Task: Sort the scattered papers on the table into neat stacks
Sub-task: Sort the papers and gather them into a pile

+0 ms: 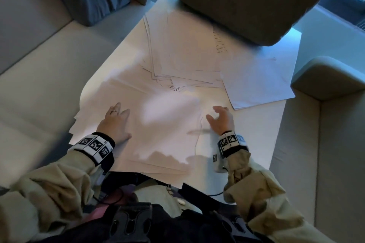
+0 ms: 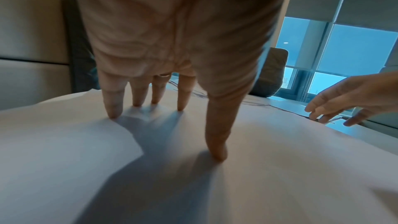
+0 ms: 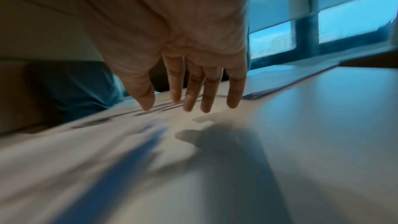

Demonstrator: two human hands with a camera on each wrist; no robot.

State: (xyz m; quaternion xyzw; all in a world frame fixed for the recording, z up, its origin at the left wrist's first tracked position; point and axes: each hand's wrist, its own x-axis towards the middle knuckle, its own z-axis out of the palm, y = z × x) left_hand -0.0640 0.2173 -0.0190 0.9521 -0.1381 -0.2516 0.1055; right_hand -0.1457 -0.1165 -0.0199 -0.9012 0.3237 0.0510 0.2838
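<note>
The left hand (image 1: 116,124), a ring on one finger, lies flat with straight spread fingers (image 2: 112,98) pressing the near heap of plain white paper sheets (image 1: 158,124), whose ragged edges fan out over the near-left corner of the pale rectangular table (image 1: 256,144). The right hand (image 1: 220,119) hovers slack and empty over that heap's right edge, fingers loosely bent. Farther back lies a looser spread of white sheets with faint printed lines (image 1: 187,49), and to its right a squarer white stack (image 1: 258,83). A dark olive cushion (image 1: 250,0) overlaps the far sheets.
</note>
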